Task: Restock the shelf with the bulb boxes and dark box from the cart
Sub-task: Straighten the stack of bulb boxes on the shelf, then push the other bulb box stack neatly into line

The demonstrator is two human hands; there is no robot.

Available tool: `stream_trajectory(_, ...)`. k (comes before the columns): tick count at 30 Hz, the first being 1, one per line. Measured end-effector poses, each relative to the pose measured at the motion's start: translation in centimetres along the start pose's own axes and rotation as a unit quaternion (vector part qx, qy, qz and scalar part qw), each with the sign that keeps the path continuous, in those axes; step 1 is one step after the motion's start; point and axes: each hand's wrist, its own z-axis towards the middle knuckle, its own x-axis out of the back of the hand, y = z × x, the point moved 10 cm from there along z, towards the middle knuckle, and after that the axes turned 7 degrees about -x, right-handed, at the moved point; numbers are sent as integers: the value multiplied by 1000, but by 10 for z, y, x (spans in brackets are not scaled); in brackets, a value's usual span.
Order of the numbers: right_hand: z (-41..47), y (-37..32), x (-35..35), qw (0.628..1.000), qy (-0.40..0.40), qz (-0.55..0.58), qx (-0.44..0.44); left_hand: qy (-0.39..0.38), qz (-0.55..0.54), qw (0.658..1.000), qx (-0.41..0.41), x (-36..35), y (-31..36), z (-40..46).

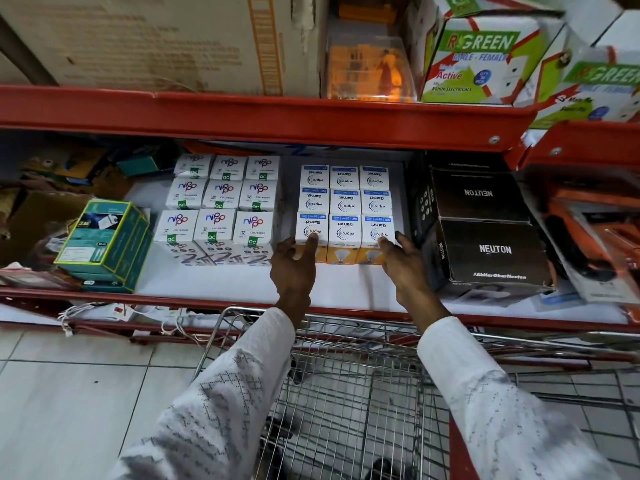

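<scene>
Red metal shelf (242, 299) with white liner, tiled floor below | white Wipro bulb boxes (344, 206) upright in three-by-three block, tops facing up | left hand (294, 268), right hand (405, 268) fingers spread on front row | dark Neuton box (491, 252) just right | wire cart (346, 393) below.

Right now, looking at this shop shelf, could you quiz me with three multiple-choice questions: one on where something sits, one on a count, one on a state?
1. Where are the dark Neuton boxes relative to the Wipro bulb boxes?
A. Left
B. Right
C. On the shelf above

2. How many Wipro boxes show in the front row?
A. Three
B. Five
C. One

3. What is in the visible part of the cart?
A. Bulb boxes
B. A dark box
C. Nothing

Answers:
1. B, they stand just right of the Wipro block.
2. A, the left hand and right hand touch the outer two of three.
3. C, only bare wire shows.
</scene>
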Motion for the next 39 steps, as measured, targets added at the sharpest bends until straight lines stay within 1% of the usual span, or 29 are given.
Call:
stream_trajectory(4,-16,1,10,999,46,-16,18,-14,-27,1000,4,15,5,-20)
stream_trajectory(7,-46,-11,21,991,114,20,72,-39,-40,998,-12,38,16,-38)
stream_trajectory(9,-70,-20,22,978,160,47,129,-41,-23,997,-58,65,29,-47)
stream_trajectory(12,-100,-31,1,966,183,47,179,5,25,989,-145,119,52,-46)
stream_trajectory(13,-104,-30,-13,969,170,43,176,31,40,985,-163,139,54,-40)
stream_trajectory(15,-108,-28,-48,981,113,22,154,87,55,980,-171,176,53,-24)
stream_trajectory(17,-105,-20,-88,993,40,-15,111,133,38,978,-154,207,47,-4)
stream_trajectory(19,-100,-12,-123,996,-7,-51,76,157,26,979,-125,230,39,17)
stream_trajectory(21,-93,-5,-150,994,-25,-88,61,139,54,986,-74,239,26,40)
stream_trajectory(22,-90,-2,-158,993,-27,-100,50,115,59,991,-44,238,19,49)
stream_trajectory(23,-90,1,-165,994,-28,-98,33,89,43,995,-10,236,10,58)
stream_trajectory(25,-92,7,-177,998,-35,-60,-10,40,-22,997,57,228,-5,67)
stream_trajectory(26,-91,10,-183,998,-39,-41,-28,18,-47,996,71,225,-8,69)
stream_trajectory(28,-87,16,-193,997,-42,-13,-56,-34,-89,993,66,216,-9,76)
stream_trajectory(30,-83,19,-203,996,-51,30,-71,-62,-147,985,72,210,-16,82)
stream_trajectory(33,-78,23,-211,988,-63,104,-92,-62,-174,980,81,209,-20,88)
stream_trajectory(35,-77,24,-215,982,-73,146,-95,-70,-183,978,68,206,-16,89)
stream_trajectory(39,-77,24,-220,973,-79,194,-94,-67,-201,975,70,202,-18,96)
